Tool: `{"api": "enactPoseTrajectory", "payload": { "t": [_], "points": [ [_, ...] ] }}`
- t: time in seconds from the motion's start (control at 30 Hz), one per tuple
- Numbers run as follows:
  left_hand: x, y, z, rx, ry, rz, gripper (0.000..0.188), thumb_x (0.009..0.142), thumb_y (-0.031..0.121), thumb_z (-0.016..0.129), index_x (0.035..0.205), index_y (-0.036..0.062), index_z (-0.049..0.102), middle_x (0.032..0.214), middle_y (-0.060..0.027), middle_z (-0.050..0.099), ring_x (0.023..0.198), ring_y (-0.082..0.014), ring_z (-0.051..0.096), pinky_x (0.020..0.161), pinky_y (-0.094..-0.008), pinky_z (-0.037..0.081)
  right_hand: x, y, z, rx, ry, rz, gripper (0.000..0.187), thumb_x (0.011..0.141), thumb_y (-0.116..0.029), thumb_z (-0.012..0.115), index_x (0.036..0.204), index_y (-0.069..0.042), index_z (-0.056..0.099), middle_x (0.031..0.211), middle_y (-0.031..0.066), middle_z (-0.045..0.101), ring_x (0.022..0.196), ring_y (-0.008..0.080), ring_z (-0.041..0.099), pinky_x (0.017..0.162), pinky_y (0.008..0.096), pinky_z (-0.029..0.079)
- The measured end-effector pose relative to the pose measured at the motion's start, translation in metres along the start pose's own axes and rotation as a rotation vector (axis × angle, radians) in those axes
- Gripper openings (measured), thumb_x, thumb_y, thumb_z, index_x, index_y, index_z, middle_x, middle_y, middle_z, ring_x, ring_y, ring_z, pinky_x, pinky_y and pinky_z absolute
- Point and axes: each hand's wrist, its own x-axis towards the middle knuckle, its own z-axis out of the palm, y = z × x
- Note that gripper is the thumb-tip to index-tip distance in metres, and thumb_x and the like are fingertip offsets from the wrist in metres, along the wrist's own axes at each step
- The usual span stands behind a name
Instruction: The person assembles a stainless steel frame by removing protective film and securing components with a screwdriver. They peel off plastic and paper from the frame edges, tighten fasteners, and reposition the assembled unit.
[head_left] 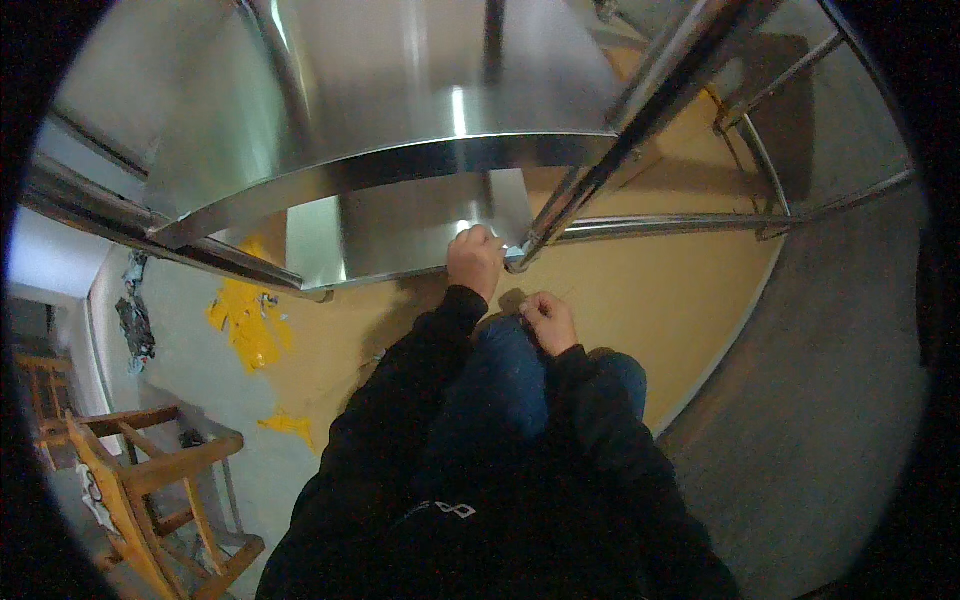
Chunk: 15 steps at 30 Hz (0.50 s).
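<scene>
My left hand (475, 262) reaches to the front edge of a shiny lower metal shelf (400, 232), at its right corner. Its fingers are curled, and their tips are hidden from me. Just right of it is the foot of a steel tube leg (550, 225), with a small pale bluish patch (515, 252) at the joint. Over my knee, nearer to me, my right hand (550, 322) is closed in a pinch. Whatever lies between its thumb and fingers is too small to name. Above both hands spreads a wider steel shelf (400, 100) with a bent front lip.
Steel tubes (680, 226) run low to the right, and another tube leg (200, 245) stands left. Tan board (650, 300) covers the floor under the frame. Yellow scraps (250, 320) and crumpled dark film (135, 315) lie left. A wooden stool (155, 475) is at lower left.
</scene>
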Motion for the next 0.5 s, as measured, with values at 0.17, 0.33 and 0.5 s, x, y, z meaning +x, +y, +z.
{"api": "enactPoseTrajectory", "payload": {
  "t": [0.17,0.33,0.5],
  "points": [
    [0.001,0.008,0.012,0.083,0.008,-0.032,0.004,0.070,0.011,0.059,0.069,0.0079,0.061,0.077,-0.0095,0.054,0.078,-0.0293,0.055,0.064,-0.0407,0.044,0.000,0.007,0.005,0.192,-0.024,0.083,0.013,0.087,-0.011,0.058,0.080,0.000,0.056,0.068,0.0005,0.056,0.062,0.0089,0.053,0.058,0.0222,0.042],
    [0.001,0.013,0.014,0.198,0.071,0.012,0.005,0.071,0.009,0.054,0.070,0.0063,0.057,0.076,-0.0108,0.053,0.077,-0.0299,0.054,0.063,-0.0414,0.044,0.003,0.013,0.013,0.196,0.039,0.025,0.012,0.087,-0.011,0.058,0.080,-0.001,0.057,0.067,0.0009,0.056,0.062,0.0090,0.052,0.058,0.0231,0.042],
    [-0.001,0.004,0.006,0.208,-0.047,0.081,0.008,0.073,0.011,0.053,0.075,0.0056,0.059,0.081,-0.0112,0.055,0.079,-0.0303,0.055,0.066,-0.0430,0.043,-0.009,0.005,0.013,-0.042,0.075,-0.014,0.011,0.082,-0.011,0.062,0.083,0.000,0.059,0.076,0.0115,0.062,0.070,0.0178,0.059,0.066,0.0290,0.047]
  ]
}}
